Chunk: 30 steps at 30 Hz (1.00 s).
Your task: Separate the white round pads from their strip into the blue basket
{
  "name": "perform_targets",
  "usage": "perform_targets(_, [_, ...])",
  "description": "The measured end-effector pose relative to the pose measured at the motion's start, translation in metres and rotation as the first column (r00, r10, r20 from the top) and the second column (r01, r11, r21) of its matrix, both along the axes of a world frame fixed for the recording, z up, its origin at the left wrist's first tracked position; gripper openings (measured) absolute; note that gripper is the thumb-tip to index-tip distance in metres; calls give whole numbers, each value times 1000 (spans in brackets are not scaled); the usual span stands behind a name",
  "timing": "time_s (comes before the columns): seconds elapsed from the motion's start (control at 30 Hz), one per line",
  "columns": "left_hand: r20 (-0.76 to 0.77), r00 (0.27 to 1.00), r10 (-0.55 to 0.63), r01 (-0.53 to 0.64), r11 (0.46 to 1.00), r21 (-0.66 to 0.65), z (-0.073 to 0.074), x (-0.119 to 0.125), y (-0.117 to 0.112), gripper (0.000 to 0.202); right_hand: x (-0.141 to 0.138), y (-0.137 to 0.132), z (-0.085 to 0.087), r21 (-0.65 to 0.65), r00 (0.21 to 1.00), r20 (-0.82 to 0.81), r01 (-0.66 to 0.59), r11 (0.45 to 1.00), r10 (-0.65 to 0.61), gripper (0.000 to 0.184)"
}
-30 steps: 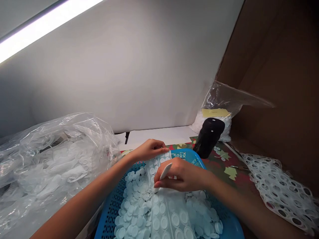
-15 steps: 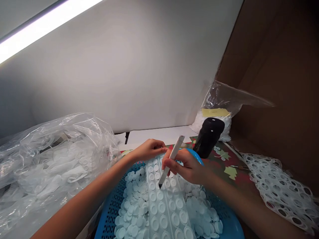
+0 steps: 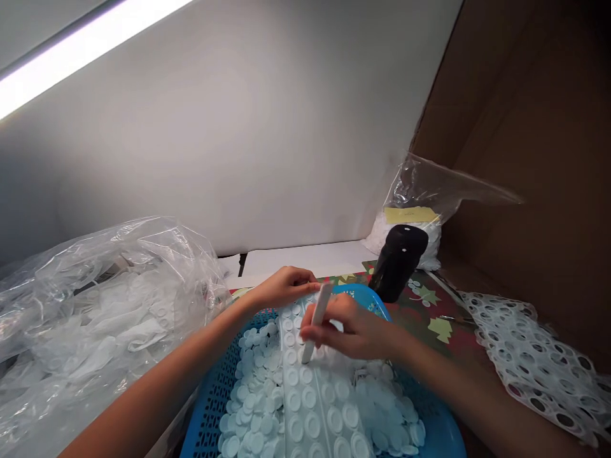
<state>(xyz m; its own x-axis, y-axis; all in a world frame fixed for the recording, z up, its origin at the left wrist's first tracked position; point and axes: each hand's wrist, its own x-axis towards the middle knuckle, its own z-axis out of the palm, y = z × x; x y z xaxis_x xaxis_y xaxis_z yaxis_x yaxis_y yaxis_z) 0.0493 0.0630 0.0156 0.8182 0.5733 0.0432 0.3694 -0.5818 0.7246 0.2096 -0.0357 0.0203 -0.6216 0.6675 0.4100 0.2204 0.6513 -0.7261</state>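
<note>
My right hand (image 3: 348, 326) is closed around a white pen-like stick (image 3: 321, 306). The stick's lower end comes down onto a translucent plastic sheet (image 3: 321, 381) with rows of raised round discs. At the sheet's far end my left hand (image 3: 287, 286) is closed on its edge, fingertips partly hidden. Beneath the sheet, a blue plastic basket (image 3: 204, 407) holds a heap of loose white round discs (image 3: 258, 401). Whether the stick's tip presses on a disc or lies beside one, I cannot tell.
A large clear plastic bag (image 3: 119, 305) with white pieces lies left. Behind the basket stand a black bottle-shaped object (image 3: 398, 264) and a clear bag (image 3: 432, 242) with a yellow label. Perforated white sheets (image 3: 534, 362) lie right, beside a brown cardboard wall (image 3: 525, 127).
My right hand has moved slightly left, and the stick stands steeper, its dark tip no longer visible. My left hand stays at the sheet's far end.
</note>
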Motion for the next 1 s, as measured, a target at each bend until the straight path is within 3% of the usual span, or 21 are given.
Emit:
perform_targets(0.1, [-14, 1000, -3, 3, 1000, -4, 1, 0, -1, 32, 4, 1, 2, -120, 954, -267, 104, 987, -133, 35])
perform_targets(0.2, [-15, 1000, -4, 4, 1000, 6, 2, 0, -1, 33, 6, 2, 1, -158, 931, -325, 121, 980, -167, 37])
perform_targets(0.5, [5, 1000, 7, -7, 1000, -12, -1, 1, 0, 32, 4, 1, 0, -15, 975, -197, 104, 994, -105, 30])
perform_targets(0.73, [-5, 1000, 3, -3, 1000, -14, -1, 0, 0, 32, 0, 1, -7, 126, 984, 174, -48, 991, 26, 40])
perform_targets(0.8, [0, 1000, 6, -6, 1000, -5, -1, 0, 0, 33, 1, 1, -7, 81, 994, 104, -24, 996, 16, 38])
perform_targets(0.87, [-1, 1000, 5, -5, 1000, -4, -1, 0, 1, 33, 3, 1, -7, -21, 996, -75, 55, 998, -56, 35])
perform_targets(1.0, [-30, 1000, -2, 2, 1000, -7, 1, 1, 1, 33, 9, 2, -6, -139, 937, -298, 143, 980, -179, 35])
